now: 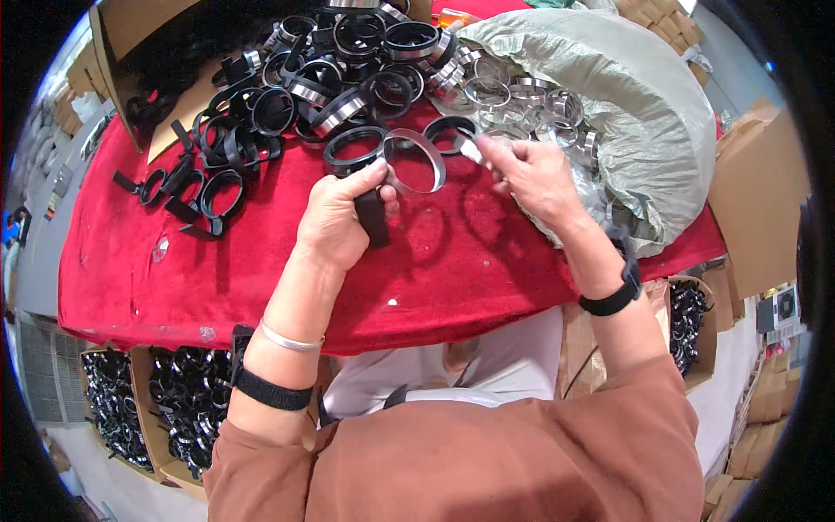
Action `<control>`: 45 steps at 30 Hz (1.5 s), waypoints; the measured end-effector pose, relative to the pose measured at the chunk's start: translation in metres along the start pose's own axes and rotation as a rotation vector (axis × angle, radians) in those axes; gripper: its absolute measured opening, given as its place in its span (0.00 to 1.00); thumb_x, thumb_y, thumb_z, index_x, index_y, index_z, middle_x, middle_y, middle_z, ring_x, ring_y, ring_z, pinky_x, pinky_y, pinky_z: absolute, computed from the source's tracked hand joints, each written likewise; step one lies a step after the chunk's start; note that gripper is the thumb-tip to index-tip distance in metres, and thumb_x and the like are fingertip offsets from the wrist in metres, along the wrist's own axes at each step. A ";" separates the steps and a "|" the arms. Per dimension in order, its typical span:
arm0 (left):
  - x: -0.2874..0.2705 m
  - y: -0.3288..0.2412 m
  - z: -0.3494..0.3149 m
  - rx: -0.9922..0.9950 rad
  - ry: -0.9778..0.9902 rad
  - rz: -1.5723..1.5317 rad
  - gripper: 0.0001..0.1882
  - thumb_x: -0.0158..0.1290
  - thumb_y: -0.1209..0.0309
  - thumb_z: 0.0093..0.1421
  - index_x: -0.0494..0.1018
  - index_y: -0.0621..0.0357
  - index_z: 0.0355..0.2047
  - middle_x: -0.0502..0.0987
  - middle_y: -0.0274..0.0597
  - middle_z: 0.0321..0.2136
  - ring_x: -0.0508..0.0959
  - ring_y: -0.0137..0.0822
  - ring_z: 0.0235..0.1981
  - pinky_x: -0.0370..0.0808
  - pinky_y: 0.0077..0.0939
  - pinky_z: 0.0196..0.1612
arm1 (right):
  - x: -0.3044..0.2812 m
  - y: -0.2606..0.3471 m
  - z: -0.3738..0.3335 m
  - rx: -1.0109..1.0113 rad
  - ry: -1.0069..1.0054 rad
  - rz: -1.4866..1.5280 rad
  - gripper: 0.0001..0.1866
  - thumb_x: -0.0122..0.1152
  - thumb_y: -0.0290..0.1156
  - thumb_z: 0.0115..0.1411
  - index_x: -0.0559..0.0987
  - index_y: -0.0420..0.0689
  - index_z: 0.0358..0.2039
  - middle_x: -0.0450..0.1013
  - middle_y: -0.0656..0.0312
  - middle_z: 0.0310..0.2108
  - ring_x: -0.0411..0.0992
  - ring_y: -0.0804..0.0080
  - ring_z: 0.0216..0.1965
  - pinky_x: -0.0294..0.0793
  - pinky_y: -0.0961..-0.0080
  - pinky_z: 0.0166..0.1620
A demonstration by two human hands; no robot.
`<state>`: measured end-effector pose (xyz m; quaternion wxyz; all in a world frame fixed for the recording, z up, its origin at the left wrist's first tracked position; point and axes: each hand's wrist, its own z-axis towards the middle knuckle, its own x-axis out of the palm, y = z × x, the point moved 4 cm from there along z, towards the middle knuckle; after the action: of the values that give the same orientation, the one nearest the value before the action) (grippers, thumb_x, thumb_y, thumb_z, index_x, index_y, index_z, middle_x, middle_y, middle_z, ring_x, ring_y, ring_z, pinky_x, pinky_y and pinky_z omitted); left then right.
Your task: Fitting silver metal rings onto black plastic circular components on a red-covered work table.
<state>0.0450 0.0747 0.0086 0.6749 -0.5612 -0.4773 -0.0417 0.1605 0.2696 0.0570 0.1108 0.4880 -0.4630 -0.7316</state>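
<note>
The thin, round, silver-coloured metal ring (437, 176) is up in front of the person above the red cloth-covered bench (235, 283), between the two hands but touching only the left. The left hand (344, 209) is pinched on its near left edge, a flat black strip (372, 219) hanging below the fingers, its long axis running toward the person. The right hand (535, 178), well apart, seems closed on a small white piece (470, 152). The ring's opening faces roughly toward the person; its seen oval is longest from upper left to lower right
</note>
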 end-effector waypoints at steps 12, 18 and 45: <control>-0.014 -0.001 -0.009 -0.055 0.113 -0.219 0.11 0.49 0.71 0.62 0.68 0.65 0.43 0.73 0.38 0.33 0.71 0.24 0.26 0.70 0.22 0.31 | 0.024 0.013 -0.027 -0.266 0.034 0.195 0.21 0.64 0.43 0.53 0.77 0.35 0.33 0.75 0.54 0.29 0.73 0.67 0.26 0.75 0.70 0.32; 0.003 -0.015 -0.016 0.080 0.243 0.032 0.18 0.54 0.76 0.55 0.67 0.61 0.46 0.76 0.43 0.33 0.72 0.26 0.24 0.70 0.22 0.30 | 0.036 0.009 -0.026 0.155 0.557 0.808 0.14 0.56 0.39 0.62 0.78 0.40 0.39 0.75 0.64 0.29 0.72 0.80 0.24 0.73 0.85 0.26; -0.013 -0.019 -0.029 -0.008 0.078 0.257 0.14 0.59 0.69 0.53 0.72 0.60 0.38 0.79 0.51 0.34 0.72 0.21 0.18 0.67 0.12 0.20 | 0.030 0.066 -0.069 -1.089 0.065 -0.232 0.15 0.61 0.15 0.45 0.75 0.40 0.36 0.74 0.51 0.39 0.75 0.56 0.37 0.77 0.70 0.38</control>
<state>0.0441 0.0388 0.0154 0.6903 -0.6185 -0.3747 0.0216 0.1823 0.1759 0.0835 0.2800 0.4301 0.0423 -0.8572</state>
